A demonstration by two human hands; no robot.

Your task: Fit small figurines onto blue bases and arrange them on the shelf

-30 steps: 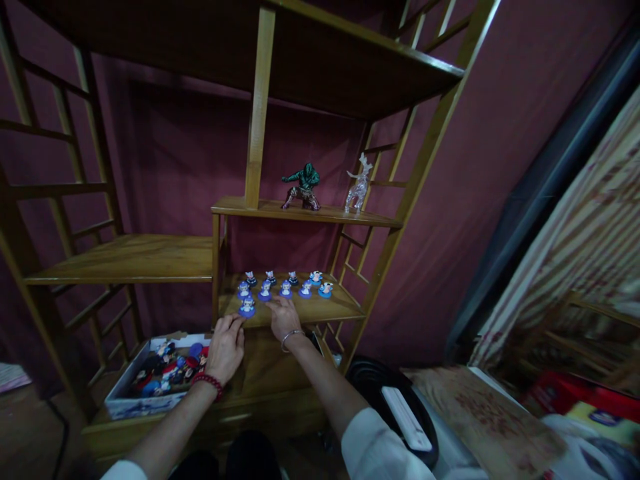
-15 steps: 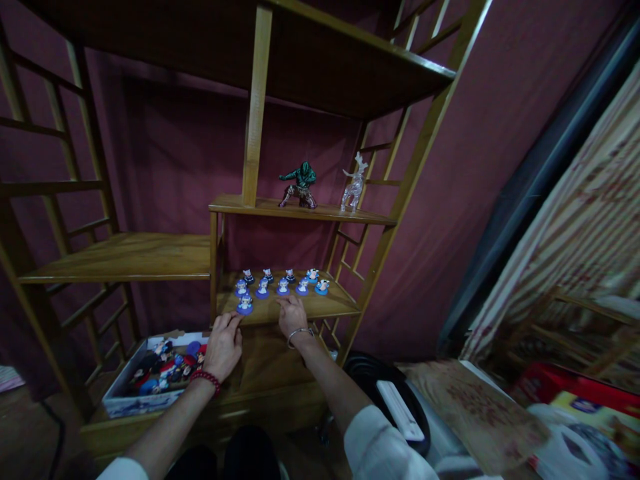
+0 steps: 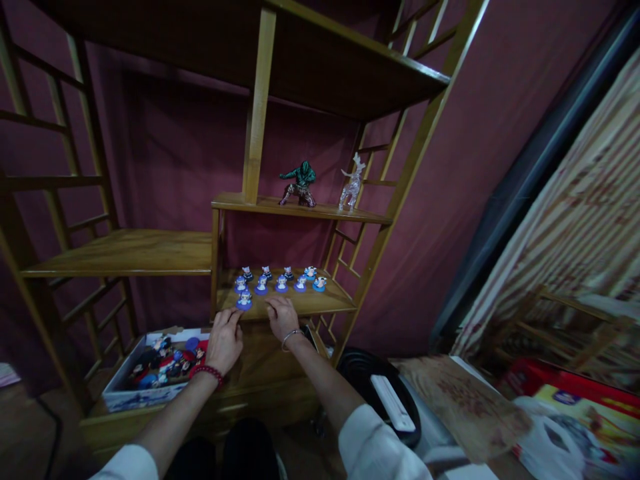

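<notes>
My left hand [image 3: 225, 340], with a red bead bracelet, reaches to the shelf's front edge. Its stretched fingertips are at the purple base of the front figurine [image 3: 244, 300]; whether they press on it I cannot tell. My right hand [image 3: 283, 317], wearing a silver bangle, hovers over the shelf board [image 3: 315, 303] to the right of that figurine, fingers loosely bent and apart, nothing visible in them. Behind stand two rows of small figurines: purple-based ones [image 3: 281, 283] in the middle, dark ones [image 3: 267, 273] at the back, blue-based ones [image 3: 319, 284] at the right.
Below left, an open box [image 3: 145, 400] holds a jumble of more small figurines [image 3: 173, 363]. On the shelf above stand a dark green crouching figure [image 3: 300, 183] and a clear deer figurine [image 3: 352, 183]. A black round object [image 3: 355, 367] lies at lower right.
My right hand has moved left along the shelf, closer to the front figurine. My left hand stays by that figurine's base, almost unmoved. The figurines keep their places.
</notes>
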